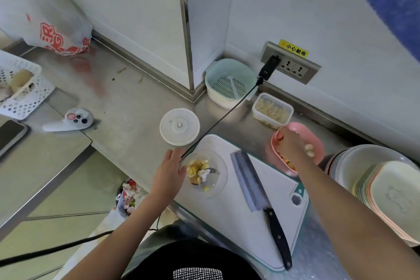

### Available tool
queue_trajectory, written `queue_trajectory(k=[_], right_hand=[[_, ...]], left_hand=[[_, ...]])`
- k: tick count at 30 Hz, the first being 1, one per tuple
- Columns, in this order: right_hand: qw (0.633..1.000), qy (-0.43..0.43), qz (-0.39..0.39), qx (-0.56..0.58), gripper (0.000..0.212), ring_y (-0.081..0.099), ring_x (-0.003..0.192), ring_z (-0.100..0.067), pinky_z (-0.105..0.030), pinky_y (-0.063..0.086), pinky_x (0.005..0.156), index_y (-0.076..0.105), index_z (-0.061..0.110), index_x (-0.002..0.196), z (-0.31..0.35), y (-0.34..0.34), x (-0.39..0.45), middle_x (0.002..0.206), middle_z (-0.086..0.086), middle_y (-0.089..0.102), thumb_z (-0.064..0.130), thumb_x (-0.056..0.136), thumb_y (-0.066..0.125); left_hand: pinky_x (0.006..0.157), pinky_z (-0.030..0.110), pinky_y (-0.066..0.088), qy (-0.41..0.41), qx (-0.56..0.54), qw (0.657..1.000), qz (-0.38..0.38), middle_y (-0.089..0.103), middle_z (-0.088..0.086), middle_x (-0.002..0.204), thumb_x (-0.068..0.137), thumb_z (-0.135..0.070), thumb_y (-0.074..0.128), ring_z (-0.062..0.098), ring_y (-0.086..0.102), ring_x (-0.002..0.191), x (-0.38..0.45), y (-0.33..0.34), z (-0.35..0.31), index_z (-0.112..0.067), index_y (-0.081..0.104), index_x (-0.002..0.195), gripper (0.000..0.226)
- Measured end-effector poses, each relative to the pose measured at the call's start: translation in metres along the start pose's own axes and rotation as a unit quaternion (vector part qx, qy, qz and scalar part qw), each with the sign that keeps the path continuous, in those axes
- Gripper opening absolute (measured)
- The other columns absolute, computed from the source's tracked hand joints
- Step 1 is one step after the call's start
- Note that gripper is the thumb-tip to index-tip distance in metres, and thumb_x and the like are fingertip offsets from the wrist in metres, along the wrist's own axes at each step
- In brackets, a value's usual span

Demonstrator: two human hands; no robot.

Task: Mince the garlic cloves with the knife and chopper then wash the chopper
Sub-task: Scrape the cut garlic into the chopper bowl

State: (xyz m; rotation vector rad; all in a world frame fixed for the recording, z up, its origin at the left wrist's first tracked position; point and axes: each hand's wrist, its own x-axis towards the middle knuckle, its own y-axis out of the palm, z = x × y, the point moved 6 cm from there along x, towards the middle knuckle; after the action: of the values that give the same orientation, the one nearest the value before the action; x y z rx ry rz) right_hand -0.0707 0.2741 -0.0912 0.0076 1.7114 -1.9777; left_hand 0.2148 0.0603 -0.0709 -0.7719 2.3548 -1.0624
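The left hand [169, 167] rested open against the clear chopper bowl [204, 174] of garlic pieces [197, 169] on the cutting board [261, 188], while the right hand [289, 143] dug into the pink dish [316, 141], its grip hidden. Reaching back, a forearm could catch the knife [256, 191] lying between them, or knock the unlidded bowl. Steel counter [127, 102] in a white-walled corner; the chopper lid [179, 126] lay near the bowl.

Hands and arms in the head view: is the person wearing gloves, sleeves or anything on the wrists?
No. The left hand and right hand are bare, with no gloves, rings, watch or bands visible. Both forearms are uncovered up to the frame edge, so no sleeves show. A dark garment with a studded patch covers the torso.
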Motion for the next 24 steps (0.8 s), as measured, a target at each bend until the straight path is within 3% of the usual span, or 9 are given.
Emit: queue_trajectory(k=[4,6,9,11,13,15,17,20,24], right_hand=[[0.997,0.052,0.008,0.056,0.024,0.057,0.094,-0.027,-0.029,0.037,0.077,0.059,0.015,0.110,-0.008,-0.003,0.002,0.102,-0.008,0.062,0.028,0.091,0.057],[0.975,0.131,0.010,0.178,0.029,0.058,0.091,-0.028,-0.031,0.042,0.076,0.060,0.014,0.111,-0.019,-0.012,-0.003,0.096,-0.008,0.060,0.030,0.087,0.063],[0.884,0.184,0.043,0.428,0.021,0.052,0.097,-0.024,-0.035,0.051,0.079,0.062,0.016,0.109,-0.024,-0.023,-0.016,0.090,-0.006,0.055,0.017,0.088,0.065],[0.814,0.186,0.100,0.540,0.018,0.050,0.093,-0.021,-0.031,0.046,0.074,0.059,0.019,0.106,-0.011,-0.025,-0.038,0.099,-0.010,0.055,0.010,0.091,0.061],[0.723,0.182,0.143,0.651,0.018,0.053,0.074,-0.019,-0.028,0.041,0.067,0.060,0.017,0.099,0.003,-0.015,-0.062,0.091,-0.013,0.058,0.001,0.089,0.058],[0.668,0.155,0.188,0.703,0.020,0.047,0.051,-0.014,-0.023,0.036,0.051,0.058,0.013,0.091,0.025,0.004,-0.093,0.067,-0.007,0.054,-0.007,0.088,0.054],[0.666,0.141,0.226,0.696,0.020,0.042,0.041,-0.012,-0.020,0.032,0.042,0.057,0.009,0.090,0.047,0.027,-0.127,0.057,-0.005,0.049,-0.011,0.088,0.051],[0.692,0.186,0.227,0.659,0.018,0.050,0.045,-0.014,-0.020,0.040,0.042,0.059,0.006,0.094,0.060,0.063,-0.162,0.063,-0.008,0.055,-0.010,0.087,0.056],[0.725,0.242,0.156,0.626,0.020,0.055,0.060,-0.018,-0.024,0.042,0.056,0.060,0.010,0.097,0.060,0.089,-0.183,0.076,-0.008,0.060,-0.006,0.085,0.059]], left_hand=[[0.073,0.027,0.041,-0.008,0.015,1.000,-0.022,0.052,0.007,0.117,0.090,-0.010,0.060,0.025,0.061,0.090,0.006,-0.011,0.007,-0.011,0.052,0.121,0.032],[0.073,0.027,0.041,-0.008,0.024,1.000,-0.016,0.052,0.007,0.119,0.090,-0.010,0.060,0.024,0.060,0.093,0.011,-0.015,0.010,-0.012,0.052,0.121,0.032],[0.076,0.037,0.045,0.016,0.068,0.997,-0.014,0.055,0.007,0.116,0.086,-0.017,0.063,0.029,0.058,0.098,0.013,-0.019,0.007,-0.012,0.053,0.121,0.036],[0.083,0.044,0.043,0.068,0.124,0.987,-0.076,0.059,0.010,0.109,0.080,-0.023,0.064,0.033,0.054,0.099,0.009,-0.023,-0.001,-0.011,0.056,0.116,0.039],[0.084,0.042,0.041,0.137,0.120,0.973,-0.141,0.059,0.009,0.106,0.077,-0.030,0.054,0.029,0.049,0.098,0.001,-0.028,-0.018,-0.013,0.055,0.111,0.038],[0.082,0.037,0.038,0.241,0.079,0.955,-0.152,0.058,0.007,0.103,0.077,-0.027,0.050,0.026,0.048,0.094,-0.010,-0.025,-0.043,-0.015,0.052,0.105,0.031],[0.077,0.030,0.040,0.346,0.028,0.931,-0.115,0.055,0.005,0.098,0.078,-0.018,0.052,0.023,0.049,0.088,-0.024,-0.016,-0.066,-0.012,0.052,0.101,0.023],[0.053,0.024,0.041,0.446,0.003,0.894,-0.033,0.058,0.001,0.085,0.078,-0.015,0.054,0.016,0.049,0.066,-0.049,-0.002,-0.084,-0.014,0.053,0.092,0.014],[0.037,0.025,0.039,0.427,0.019,0.899,0.091,0.057,-0.002,0.080,0.081,-0.027,0.050,0.020,0.052,0.050,-0.069,0.031,-0.065,-0.019,0.050,0.091,0.012]])
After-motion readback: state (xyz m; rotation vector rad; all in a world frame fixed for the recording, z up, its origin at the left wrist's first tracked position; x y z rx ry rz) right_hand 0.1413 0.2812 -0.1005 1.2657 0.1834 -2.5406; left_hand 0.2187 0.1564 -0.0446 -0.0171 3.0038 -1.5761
